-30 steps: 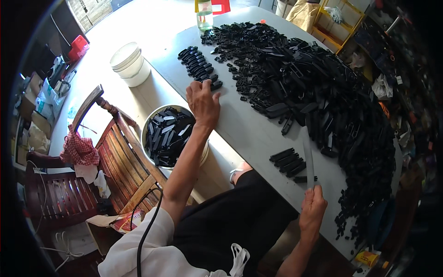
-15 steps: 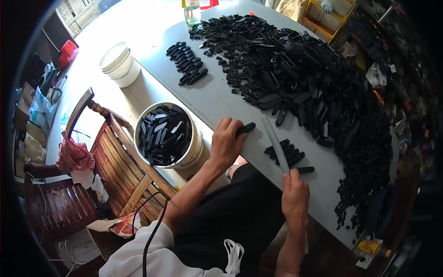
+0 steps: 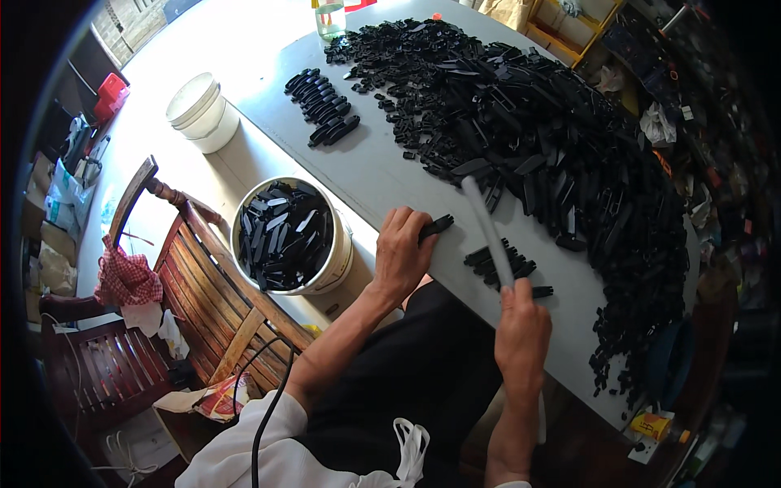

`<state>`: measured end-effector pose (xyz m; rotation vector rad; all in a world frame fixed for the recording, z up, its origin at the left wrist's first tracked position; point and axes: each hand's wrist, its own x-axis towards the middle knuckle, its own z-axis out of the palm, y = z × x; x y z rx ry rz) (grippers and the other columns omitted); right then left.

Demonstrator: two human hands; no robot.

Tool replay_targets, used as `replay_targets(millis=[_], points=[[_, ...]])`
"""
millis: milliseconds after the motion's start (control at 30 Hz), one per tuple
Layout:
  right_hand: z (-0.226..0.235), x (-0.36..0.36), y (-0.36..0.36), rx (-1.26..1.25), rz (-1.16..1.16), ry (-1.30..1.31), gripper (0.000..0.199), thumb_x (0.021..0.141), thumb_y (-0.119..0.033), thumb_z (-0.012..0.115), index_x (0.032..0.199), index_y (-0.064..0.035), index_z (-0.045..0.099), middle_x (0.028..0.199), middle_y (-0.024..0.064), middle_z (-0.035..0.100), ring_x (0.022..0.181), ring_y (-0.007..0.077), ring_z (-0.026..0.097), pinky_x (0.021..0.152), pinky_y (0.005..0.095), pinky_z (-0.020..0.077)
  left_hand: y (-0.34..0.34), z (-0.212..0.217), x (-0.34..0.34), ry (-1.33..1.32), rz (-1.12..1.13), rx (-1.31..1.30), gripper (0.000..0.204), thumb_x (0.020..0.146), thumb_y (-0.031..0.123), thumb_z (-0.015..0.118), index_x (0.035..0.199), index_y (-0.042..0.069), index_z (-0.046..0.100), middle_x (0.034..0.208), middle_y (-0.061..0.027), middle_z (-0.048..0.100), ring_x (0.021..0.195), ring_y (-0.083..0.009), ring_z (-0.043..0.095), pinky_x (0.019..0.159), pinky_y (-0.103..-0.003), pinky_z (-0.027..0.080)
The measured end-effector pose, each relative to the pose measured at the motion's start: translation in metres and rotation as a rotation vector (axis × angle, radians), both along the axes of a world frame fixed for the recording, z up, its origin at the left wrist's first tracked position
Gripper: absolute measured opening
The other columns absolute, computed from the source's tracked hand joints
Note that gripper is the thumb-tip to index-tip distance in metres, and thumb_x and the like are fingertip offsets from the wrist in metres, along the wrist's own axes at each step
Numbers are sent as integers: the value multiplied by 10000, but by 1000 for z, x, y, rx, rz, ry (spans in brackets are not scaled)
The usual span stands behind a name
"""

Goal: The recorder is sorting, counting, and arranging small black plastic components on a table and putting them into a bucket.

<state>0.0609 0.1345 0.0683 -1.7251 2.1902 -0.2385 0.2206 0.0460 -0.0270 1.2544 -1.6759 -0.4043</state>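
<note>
My left hand is closed round a black plastic part at the table's near edge; one end of the part sticks out past my fingers. My right hand grips a long pale grey stick, tilted up and away over the table. The stick looks slightly blurred, and its far end reaches close to the big heap. Behind it lies a small row of black parts, with one more beside my right knuckles. My left fingers and the stick are apart.
A large heap of black plastic parts curves across the table. Finished-looking rows of black pieces lie farther left. A bucket of black parts stands by a wooden chair; a lidded white bucket is behind. A jar stands at the back.
The stick has shifted slightly, its far end now farther up, with my right hand raised a little. My left hand keeps its hold on the black part. The whole view has shifted slightly.
</note>
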Motion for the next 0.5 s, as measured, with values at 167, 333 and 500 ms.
replay_targets(millis=[167,333,500], points=[[-5,4,7,-125,32,-85,195,982,-188,465,892,-15,455,689,212,603,673,418,614,585,479,467,0,0,-2,21,5,16,256,667,-25,704,877,18,562,830,-117,520,803,-309,514,711,-394,429],[-13,-1,-1,-55,8,-62,262,1011,-238,402,872,-25,469,629,186,584,621,377,615,552,454,455,0,1,-2,4,3,19,259,664,-30,705,876,16,563,831,-117,519,802,-307,514,709,-393,430],[1,-9,5,-144,-27,-169,231,994,-175,434,838,-9,475,586,178,539,560,343,577,515,444,406,-4,1,0,-16,0,24,267,671,-14,707,888,18,554,874,-148,514,849,-336,513,732,-414,432]])
